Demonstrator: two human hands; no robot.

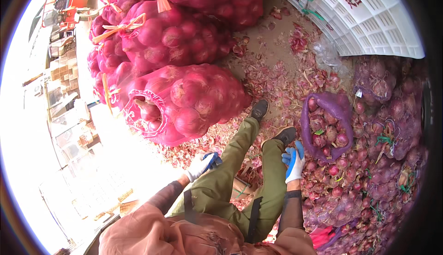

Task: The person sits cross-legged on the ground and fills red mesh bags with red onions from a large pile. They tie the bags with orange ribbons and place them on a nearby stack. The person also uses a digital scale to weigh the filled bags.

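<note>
My left hand point(204, 165), in a white glove with blue coating, hovers over my left thigh with its fingers curled; whether anything is in them cannot be made out. By my right knee, my right hand point(294, 160) wears a matching glove. Its fingers are bent and apart, and nothing shows in them. Just right of it stands a purple mesh sack point(327, 130), its mouth wide and red onions point(331, 134) inside. Ahead on the left lies a full pink mesh sack of onions point(193, 99); its round drawstring mouth point(147, 113) is untied and faces left.
More pink sacks point(173, 36) with orange ties are stacked beyond. Loose onions point(337, 191) and purple mesh sacks point(384, 182) heap up on the right. A white plastic crate point(367, 16) stands at upper right. Dry onion skins point(270, 76) litter the floor around my shoes point(285, 135).
</note>
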